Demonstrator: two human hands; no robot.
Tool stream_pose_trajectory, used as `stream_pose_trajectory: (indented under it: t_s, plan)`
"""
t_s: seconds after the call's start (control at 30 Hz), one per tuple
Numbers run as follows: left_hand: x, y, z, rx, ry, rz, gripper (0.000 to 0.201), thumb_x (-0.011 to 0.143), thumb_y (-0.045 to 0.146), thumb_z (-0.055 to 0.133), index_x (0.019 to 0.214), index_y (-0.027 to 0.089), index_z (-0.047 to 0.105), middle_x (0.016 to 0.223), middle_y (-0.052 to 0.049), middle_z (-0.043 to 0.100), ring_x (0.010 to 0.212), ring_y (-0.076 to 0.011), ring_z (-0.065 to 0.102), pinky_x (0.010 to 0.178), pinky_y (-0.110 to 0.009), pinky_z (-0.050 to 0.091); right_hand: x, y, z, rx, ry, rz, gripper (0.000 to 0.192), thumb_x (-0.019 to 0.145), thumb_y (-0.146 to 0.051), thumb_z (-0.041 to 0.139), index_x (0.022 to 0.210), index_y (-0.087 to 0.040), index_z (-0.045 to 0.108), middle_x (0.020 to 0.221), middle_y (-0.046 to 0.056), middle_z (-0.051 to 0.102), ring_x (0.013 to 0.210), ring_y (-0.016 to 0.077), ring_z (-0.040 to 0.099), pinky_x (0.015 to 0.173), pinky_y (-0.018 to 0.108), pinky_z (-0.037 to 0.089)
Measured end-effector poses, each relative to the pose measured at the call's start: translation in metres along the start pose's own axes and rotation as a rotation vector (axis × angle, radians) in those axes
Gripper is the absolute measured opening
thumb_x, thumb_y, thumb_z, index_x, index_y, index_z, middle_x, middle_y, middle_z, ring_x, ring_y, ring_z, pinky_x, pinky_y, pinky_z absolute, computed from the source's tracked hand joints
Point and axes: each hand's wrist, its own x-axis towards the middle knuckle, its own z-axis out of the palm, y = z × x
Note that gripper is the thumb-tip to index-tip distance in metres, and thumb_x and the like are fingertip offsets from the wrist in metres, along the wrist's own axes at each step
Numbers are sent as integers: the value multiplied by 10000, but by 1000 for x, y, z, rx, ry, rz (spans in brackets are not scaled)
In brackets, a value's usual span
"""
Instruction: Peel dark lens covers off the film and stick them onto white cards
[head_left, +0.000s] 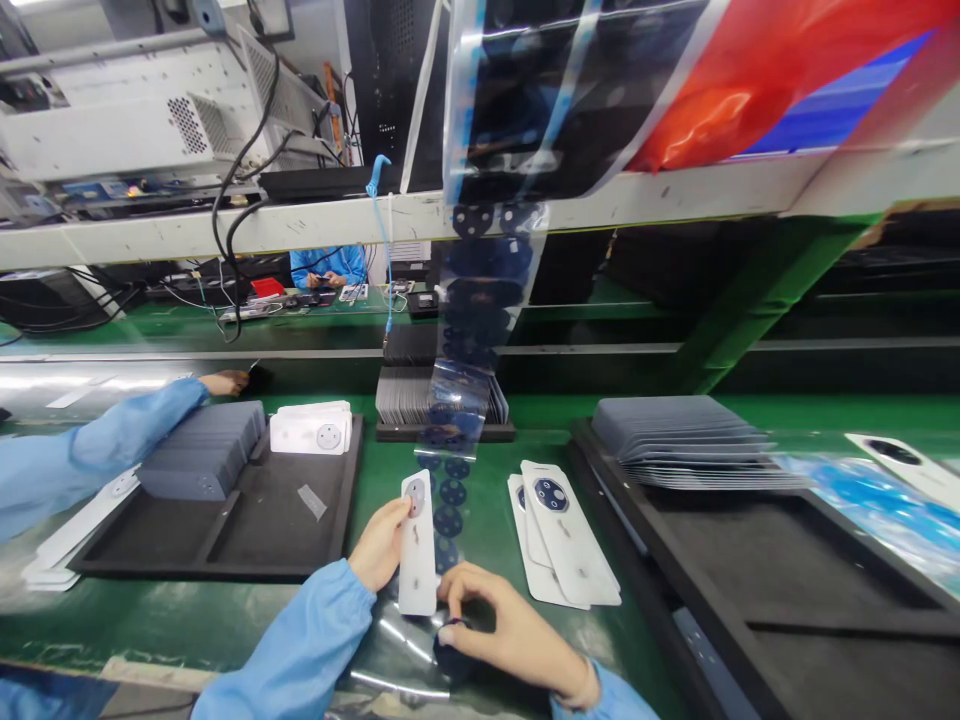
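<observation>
At nine o'clock a co-worker's blue sleeve [90,445] stretches over the green bench mat [187,615], the bare hand [223,382] at its end resting on the far edge by a black foam tray [247,530]. That tray carries a stack of grey flat plates [204,450] and a small pile of white cards with round cut-outs [311,428].

At six o'clock lies the person's own work. The left hand [381,545] pinches a long white plastic back cover with a round camera opening [418,545] by its left edge, thumb on top, the other fingers underneath and out of sight. The cover's long axis runs from six towards twelve, camera opening at the far end. The right hand [510,630] sits just to the right of and below the cover's near end, fingers curled and pressed together on a dark round piece [452,650] of the clear film strip printed with dark discs [459,400] that hangs down from twelve o'clock (whether the piece is lifted free I cannot tell). So the cover lies at about ten o'clock from the right fingertips, almost touching them, with the left hand already holding it.

Towards three o'clock lie two more white covers [566,550], overlapped, then a second black tray [750,580] holding a fanned grey stack [690,440].
</observation>
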Motion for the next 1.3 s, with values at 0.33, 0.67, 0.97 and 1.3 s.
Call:
stream_pose_trajectory:
  t_s: [0.33,0.67,0.97,1.3]
  plan:
    - [-10,-14,7,103,-31,163,508,767,552,773,1066,200,561,782,8,704,665,-153,642,624,-243,478,65,9,-18,352,574,132,409,678,-542,838,737,-191,638,691,8,688,644,162,646,636,285,525]
    - [-17,-13,12,145,-176,115,561,848,564,694,1216,203,473,799,-9,720,595,-122,592,596,-232,434,71,27,-3,370,671,184,406,601,-519,888,701,-187,675,697,38,730,690,205,697,692,337,567]
    - [-25,-7,17,154,-177,87,602,824,586,702,1218,198,465,798,-15,722,605,-145,617,589,-241,440,70,23,-1,331,691,198,401,603,-527,879,674,-188,676,663,28,715,659,189,665,662,321,533]
    - [-22,-10,14,163,-190,93,557,855,561,679,1216,199,458,767,-2,700,590,-145,589,578,-244,405,70,26,0,341,698,198,396,619,-521,872,689,-185,676,676,30,713,657,184,669,667,317,542]
